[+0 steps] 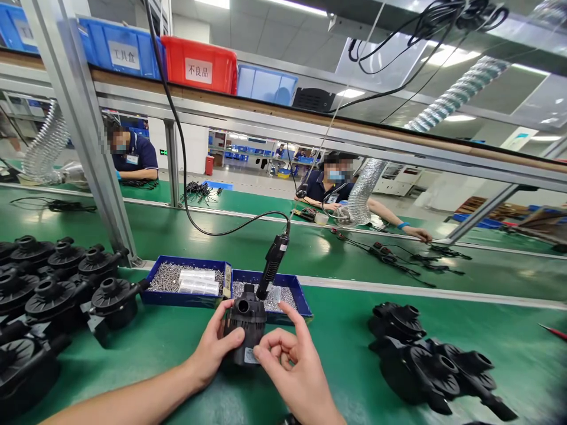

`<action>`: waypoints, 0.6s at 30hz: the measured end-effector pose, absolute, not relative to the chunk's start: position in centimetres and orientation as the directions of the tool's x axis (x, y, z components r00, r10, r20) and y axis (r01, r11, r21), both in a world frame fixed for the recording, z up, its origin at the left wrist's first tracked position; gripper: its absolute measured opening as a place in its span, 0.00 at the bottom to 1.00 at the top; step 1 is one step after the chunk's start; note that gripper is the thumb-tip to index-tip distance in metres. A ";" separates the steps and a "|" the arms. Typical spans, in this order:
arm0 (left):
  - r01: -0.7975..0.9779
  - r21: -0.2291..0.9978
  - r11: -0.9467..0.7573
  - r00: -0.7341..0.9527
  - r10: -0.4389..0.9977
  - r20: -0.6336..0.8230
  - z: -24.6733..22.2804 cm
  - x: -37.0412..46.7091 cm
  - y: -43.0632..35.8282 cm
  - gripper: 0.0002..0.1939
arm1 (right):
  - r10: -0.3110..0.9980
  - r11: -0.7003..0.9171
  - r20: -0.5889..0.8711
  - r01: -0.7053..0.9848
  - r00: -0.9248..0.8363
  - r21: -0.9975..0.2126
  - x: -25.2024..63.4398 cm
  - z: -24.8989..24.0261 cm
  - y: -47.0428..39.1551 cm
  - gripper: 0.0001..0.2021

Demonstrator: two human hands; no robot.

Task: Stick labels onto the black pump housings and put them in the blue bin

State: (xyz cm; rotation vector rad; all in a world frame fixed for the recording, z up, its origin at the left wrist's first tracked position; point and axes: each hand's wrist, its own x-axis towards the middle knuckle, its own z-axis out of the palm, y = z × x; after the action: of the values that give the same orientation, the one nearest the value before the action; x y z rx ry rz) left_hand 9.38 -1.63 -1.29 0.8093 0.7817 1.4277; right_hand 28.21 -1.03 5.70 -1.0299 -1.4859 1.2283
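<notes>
Black plastic pump housing (247, 324) with a round port on top stands upright on the green belt surface (354, 354), just in front of a blue tray of small silver screws (290, 298); left hand (212, 348) wraps its side, thumb across the front, fingers grasping it; right hand (296, 369) touches its lower right edge, forefinger and thumb pinched together, though whether they hold anything cannot be told; a black electric screwdriver (272, 262) on a cable hangs just behind the housing; left of the housing, more black pumps (66, 289) cluster; right of it lies another heap of pumps (425, 360).
</notes>
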 end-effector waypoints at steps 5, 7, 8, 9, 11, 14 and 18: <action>-0.533 0.846 -0.017 -0.006 1.000 0.017 -0.9 9.4 -1.6 0.43 | 0.785 0.571 0.441 0.231 -0.434 -0.788 29.9 5.2 0.3 0.39; -0.553 0.833 -0.005 0.004 1.000 0.008 -0.7 9.5 -1.7 0.44 | 0.673 0.730 0.567 0.304 -0.475 -0.612 30.7 5.0 1.2 0.40; -0.564 0.826 0.005 0.009 1.000 0.000 -0.6 9.6 -1.8 0.45 | 0.662 0.747 0.583 0.347 -0.472 -0.567 31.0 4.9 1.6 0.41; -0.573 0.819 0.014 0.014 1.000 -0.007 -0.5 9.7 -1.9 0.46 | 0.684 0.728 0.560 0.383 -0.467 -0.569 31.1 4.8 2.0 0.42; -0.573 0.820 0.014 0.019 1.000 -0.004 -0.3 9.8 -1.9 0.46 | 0.768 0.626 0.434 0.407 -0.470 -0.666 31.0 4.9 2.4 0.45; -0.487 0.871 -0.056 0.035 0.996 0.084 -0.2 9.8 -1.9 0.43 | 0.822 0.463 0.218 0.394 -0.526 -0.794 30.1 5.3 2.2 0.57; -0.328 0.936 -0.127 0.051 0.987 0.151 -0.5 9.4 -1.8 0.45 | 0.838 0.424 0.131 0.482 -0.530 -0.767 29.1 6.3 2.3 0.69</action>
State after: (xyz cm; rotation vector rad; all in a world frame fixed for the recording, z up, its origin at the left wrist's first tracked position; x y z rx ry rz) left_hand 9.42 -1.81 -0.47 1.0947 0.8385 1.3925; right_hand 29.09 2.30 6.29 -1.1135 -2.1784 0.9366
